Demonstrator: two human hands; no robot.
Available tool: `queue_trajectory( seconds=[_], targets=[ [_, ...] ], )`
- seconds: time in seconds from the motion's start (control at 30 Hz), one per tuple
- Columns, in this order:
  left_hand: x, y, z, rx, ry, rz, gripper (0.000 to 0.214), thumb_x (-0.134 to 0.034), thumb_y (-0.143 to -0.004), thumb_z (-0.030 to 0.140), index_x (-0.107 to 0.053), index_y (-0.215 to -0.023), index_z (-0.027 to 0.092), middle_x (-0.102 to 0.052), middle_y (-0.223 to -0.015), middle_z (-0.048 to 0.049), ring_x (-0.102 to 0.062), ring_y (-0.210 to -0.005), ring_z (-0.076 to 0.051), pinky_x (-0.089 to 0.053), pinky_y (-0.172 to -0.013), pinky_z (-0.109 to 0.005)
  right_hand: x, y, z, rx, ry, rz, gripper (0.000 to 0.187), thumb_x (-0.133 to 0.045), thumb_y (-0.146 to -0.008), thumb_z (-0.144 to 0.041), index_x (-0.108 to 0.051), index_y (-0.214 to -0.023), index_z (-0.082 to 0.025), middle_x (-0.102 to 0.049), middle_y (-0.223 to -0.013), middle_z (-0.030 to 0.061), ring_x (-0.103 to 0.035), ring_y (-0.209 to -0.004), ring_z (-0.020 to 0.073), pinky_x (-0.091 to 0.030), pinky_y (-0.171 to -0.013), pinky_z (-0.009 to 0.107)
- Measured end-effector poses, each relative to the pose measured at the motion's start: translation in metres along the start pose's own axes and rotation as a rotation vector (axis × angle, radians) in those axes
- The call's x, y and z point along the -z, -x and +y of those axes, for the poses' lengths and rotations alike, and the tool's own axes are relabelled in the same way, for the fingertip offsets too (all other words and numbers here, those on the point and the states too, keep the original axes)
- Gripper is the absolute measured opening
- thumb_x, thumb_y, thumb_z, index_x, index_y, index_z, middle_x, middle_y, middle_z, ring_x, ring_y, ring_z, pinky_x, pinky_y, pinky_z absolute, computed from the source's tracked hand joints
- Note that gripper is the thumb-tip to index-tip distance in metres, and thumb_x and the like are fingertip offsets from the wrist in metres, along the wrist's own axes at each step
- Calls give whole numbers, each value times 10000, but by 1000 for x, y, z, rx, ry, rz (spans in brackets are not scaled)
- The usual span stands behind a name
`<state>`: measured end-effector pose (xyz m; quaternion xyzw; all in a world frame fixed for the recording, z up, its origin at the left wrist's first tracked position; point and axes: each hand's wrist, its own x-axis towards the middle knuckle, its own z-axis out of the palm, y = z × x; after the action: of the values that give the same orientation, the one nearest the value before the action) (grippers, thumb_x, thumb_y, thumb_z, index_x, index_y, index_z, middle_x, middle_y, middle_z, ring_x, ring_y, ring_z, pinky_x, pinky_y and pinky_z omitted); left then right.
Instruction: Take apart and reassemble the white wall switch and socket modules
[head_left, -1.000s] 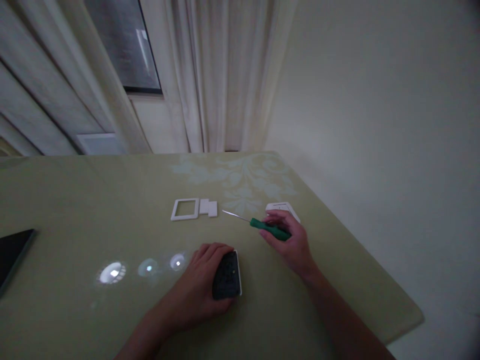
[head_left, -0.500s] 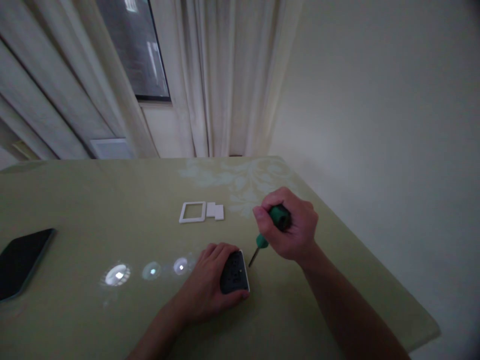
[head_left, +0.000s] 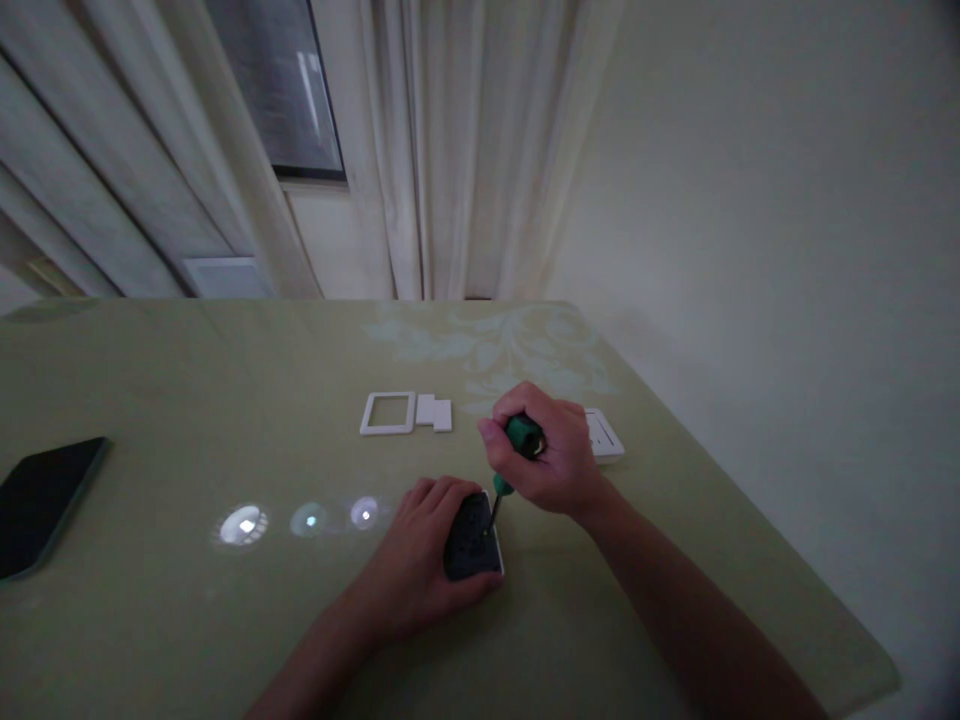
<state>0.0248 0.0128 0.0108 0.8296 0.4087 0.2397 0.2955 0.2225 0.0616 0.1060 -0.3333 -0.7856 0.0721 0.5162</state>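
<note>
My left hand [head_left: 424, 550] grips a dark, squarish wall-switch module [head_left: 469, 545] with a thin white rim, its back facing up on the table. Fingers lie along its far edge and the thumb along its near edge. In my right hand [head_left: 551, 450], wrapped in a fist, is a screwdriver [head_left: 525, 437] with a green handle. Its metal shaft slants down to the left, and the tip meets the module's dark back near the right side. Whether the tip sits in a screw is too small to tell.
A white square frame [head_left: 365, 415] and two small white plates [head_left: 433, 412] lie beyond my hands. Partly behind my right hand is a white switch-like piece [head_left: 604, 437]. A dark phone or tablet [head_left: 49, 505] rests at the left. The greenish table [head_left: 225, 400] borders a wall and curtains.
My right hand has moved left, bringing the screwdriver tip from beside the module onto its back. The white piece behind that hand has come into view. The left hand keeps its hold.
</note>
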Motion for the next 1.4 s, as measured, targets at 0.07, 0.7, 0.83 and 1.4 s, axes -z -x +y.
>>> queue_trajectory(
  seconds=[0.07, 0.7, 0.83, 1.4],
  targets=[
    [-1, 0, -1, 1, 3, 0, 645, -865, -822, 442, -550, -1361, 281, -666, -1316, -86, -576, -1193, -349, -495, -1051, -531, -2, 1, 2, 9, -3, -2, 164, -663, -960, -227, -551, -841, -244, -567, -689, -62, -501, -545, 83, -434, -566, 216],
    [1, -2, 0, 1, -4, -30, 689, -872, -834, 442, -512, -1394, 267, -644, -1341, -96, -547, -1222, -351, -471, -1078, -546, 0, 0, 1, -37, -30, 32, 170, -676, -949, -217, -557, -832, -249, -569, -690, -65, -499, -546, 88, -417, -548, 230],
    [1, -1, 0, 4, -1, -24, 682, -877, -820, 439, -527, -1382, 273, -651, -1336, -93, -554, -1217, -355, -477, -1071, -541, -1, 1, 1, -24, -27, 21, 176, -678, -947, -214, -551, -829, -248, -570, -695, -63, -503, -550, 89, -422, -555, 230],
    [-3, 0, -4, -13, -6, -11, 694, -864, -835, 459, -531, -1419, 284, -654, -1364, -95, -571, -1231, -360, -462, -1099, -556, -2, 7, 3, 184, -93, 43, 151, -681, -910, -170, -582, -840, -260, -652, -666, -47, -606, -536, 115, -473, -547, 255]
  ],
)
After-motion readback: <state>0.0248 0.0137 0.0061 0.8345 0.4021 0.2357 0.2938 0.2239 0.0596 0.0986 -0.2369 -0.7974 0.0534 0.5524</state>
